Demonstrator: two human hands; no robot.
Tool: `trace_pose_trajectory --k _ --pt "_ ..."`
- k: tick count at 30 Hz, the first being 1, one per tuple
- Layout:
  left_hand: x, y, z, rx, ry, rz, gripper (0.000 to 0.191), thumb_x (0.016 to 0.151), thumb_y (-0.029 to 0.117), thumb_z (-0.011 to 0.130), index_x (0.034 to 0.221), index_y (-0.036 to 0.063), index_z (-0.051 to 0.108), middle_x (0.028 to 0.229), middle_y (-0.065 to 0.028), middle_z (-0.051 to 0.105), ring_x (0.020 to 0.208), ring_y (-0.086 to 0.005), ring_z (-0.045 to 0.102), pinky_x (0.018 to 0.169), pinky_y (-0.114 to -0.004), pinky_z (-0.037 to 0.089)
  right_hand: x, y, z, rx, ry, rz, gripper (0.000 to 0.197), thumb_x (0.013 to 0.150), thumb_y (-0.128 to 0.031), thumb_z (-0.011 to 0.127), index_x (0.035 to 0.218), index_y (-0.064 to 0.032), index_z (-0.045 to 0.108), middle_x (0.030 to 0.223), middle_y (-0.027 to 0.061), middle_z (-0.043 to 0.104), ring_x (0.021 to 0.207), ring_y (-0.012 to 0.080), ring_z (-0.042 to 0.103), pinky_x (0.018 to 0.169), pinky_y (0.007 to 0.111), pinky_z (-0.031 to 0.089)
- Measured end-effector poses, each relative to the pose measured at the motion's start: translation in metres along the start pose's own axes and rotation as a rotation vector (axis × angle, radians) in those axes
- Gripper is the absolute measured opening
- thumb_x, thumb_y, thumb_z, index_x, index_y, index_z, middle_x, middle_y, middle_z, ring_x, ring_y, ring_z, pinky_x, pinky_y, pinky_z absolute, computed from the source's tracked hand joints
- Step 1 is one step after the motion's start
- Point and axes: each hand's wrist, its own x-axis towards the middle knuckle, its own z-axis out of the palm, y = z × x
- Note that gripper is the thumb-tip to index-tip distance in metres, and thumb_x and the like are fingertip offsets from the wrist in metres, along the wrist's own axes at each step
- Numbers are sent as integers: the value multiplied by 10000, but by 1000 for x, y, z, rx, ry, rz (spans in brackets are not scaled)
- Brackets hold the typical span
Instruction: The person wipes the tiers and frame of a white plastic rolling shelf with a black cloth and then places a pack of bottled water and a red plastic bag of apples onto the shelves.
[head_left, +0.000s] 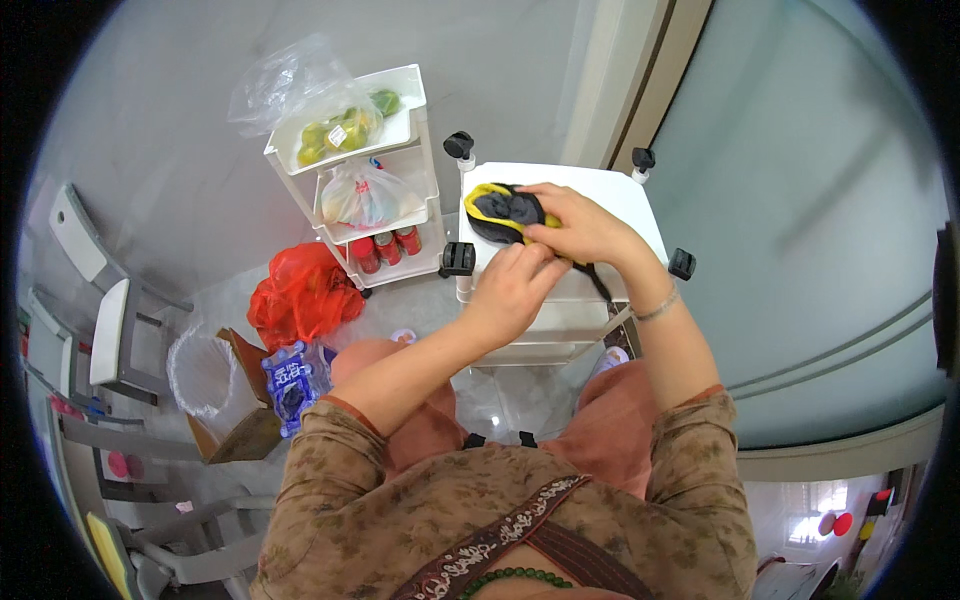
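A black-and-yellow fabric bundle (504, 214) with dark grey cloth inside lies on the white top surface (600, 187) of an upside-down rolling cart. Its exact kind cannot be told. My right hand (581, 225) grips it from the right, thumb on the near side and fingers over the far edge. Against its near edge, my left hand (517, 285) has curled fingers pinching the fabric, the fingertips partly hidden. A black strap (595, 283) trails from beneath my hands toward the cart's near edge. Black casters (458, 259) stick up at the cart's corners.
A white three-tier cart (345, 157) stands to the left with bagged green fruit (341, 135), a plastic bag and red cans (386, 246). Beside it are a red plastic bag (300, 292), a lined cardboard box (240, 420) and packed bottles (294, 382). A frosted glass door (802, 195) is on the right.
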Motion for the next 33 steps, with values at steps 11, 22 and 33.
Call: trace_pose_trajectory --k 11,22,33 --pt "18 -1 -6 -3 -140 -5 363 624 83 725 979 91 651 944 -15 605 735 -210 503 668 -337 415 37 34 -13 -474 219 633 439 811 -363 514 1112 -55 597 1199 129 542 1037 327 563 866 420 474" --pt "23 7 -9 1 -167 -220 752 676 136 740 1317 37 360 1283 -197 463 1201 -362 437 997 -451 344 -47 -8 -8 -601 129 318 318 724 -233 609 961 -21 595 1062 160 579 906 329 603 783 432 500" --pt "23 10 -1 106 -300 -200 890 677 177 751 1390 -4 249 1305 -232 450 1191 -381 458 983 -458 367 -54 74 -100 -568 -211 631 481 660 39 588 1119 -101 550 1146 150 452 975 341 537 813 372 465"
